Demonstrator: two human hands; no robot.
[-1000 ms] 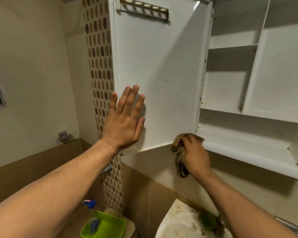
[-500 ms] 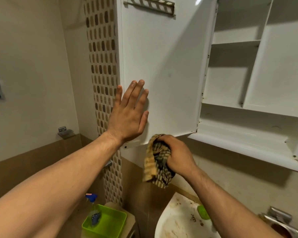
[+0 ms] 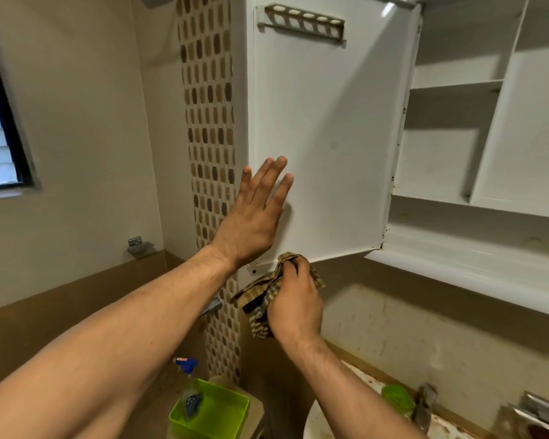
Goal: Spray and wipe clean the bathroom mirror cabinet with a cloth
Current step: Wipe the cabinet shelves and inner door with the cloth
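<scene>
The white mirror cabinet (image 3: 463, 248) hangs on the wall with its door (image 3: 327, 137) swung open, white inner side facing me. My left hand (image 3: 251, 217) lies flat with straight fingers against the door's lower left part. My right hand (image 3: 293, 304) grips a bunched yellow-and-brown checked cloth (image 3: 260, 299) and holds it up against the door's bottom edge near its left corner. A spray bottle (image 3: 187, 384) with a blue head stands in a green tub (image 3: 216, 419) far below.
A slotted holder rail (image 3: 301, 22) is fixed at the top of the door. The cabinet's shelves (image 3: 454, 83) hold nothing. Below are a stained washbasin (image 3: 311, 423), a green scrubber (image 3: 396, 399) and a tap (image 3: 425, 403). A mosaic tile strip (image 3: 210, 137) runs down the wall.
My right hand has slid the cloth leftward along the door's bottom edge, from the hinge side to the left corner. My left hand stays flat on the door.
</scene>
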